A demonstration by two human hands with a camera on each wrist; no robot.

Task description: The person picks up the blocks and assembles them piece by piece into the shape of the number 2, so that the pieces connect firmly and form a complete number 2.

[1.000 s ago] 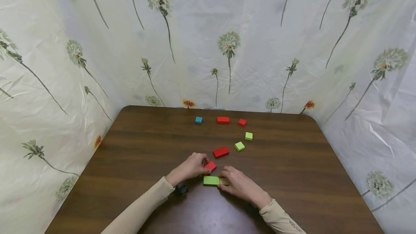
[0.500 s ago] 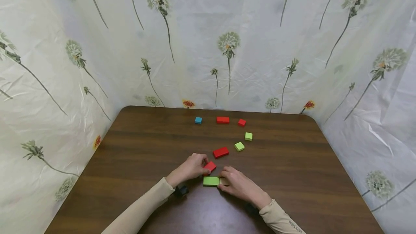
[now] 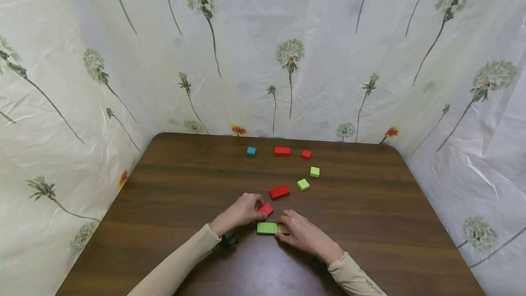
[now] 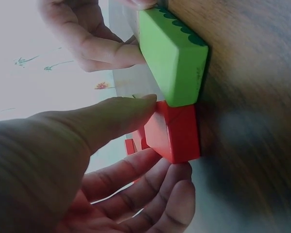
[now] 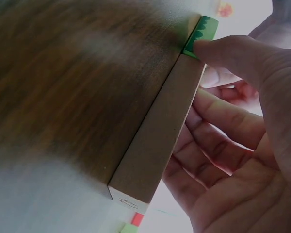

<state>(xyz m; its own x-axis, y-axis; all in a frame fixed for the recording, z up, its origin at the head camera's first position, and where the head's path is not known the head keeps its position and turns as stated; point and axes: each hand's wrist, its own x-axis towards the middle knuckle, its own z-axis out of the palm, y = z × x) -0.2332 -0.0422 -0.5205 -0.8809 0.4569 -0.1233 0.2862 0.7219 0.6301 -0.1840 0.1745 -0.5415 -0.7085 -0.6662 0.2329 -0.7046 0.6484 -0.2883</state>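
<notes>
My left hand point(image 3: 242, 209) pinches a small red block point(image 4: 182, 131) between thumb and fingertips, low on the table. Against one corner of that red block lies a green block point(image 3: 267, 229), with a dark scalloped edge showing in the left wrist view. A long, plain wooden block point(image 5: 153, 128) sits end to end with the green one. My right hand point(image 3: 304, 233) holds it at the joint: the thumb tip overlaps the green end, and the fingers lie along the wooden block's far side. From the head view, the right hand hides most of the wooden block.
Just beyond the hands lies a longer red block point(image 3: 279, 192), with two light green blocks point(image 3: 303, 184) to its right. Along the back of the brown table point(image 3: 185, 172) sit a blue block point(image 3: 251, 151), a red bar point(image 3: 282, 151) and a small red block point(image 3: 306, 154). Flower-print curtains point(image 3: 246, 58) surround it.
</notes>
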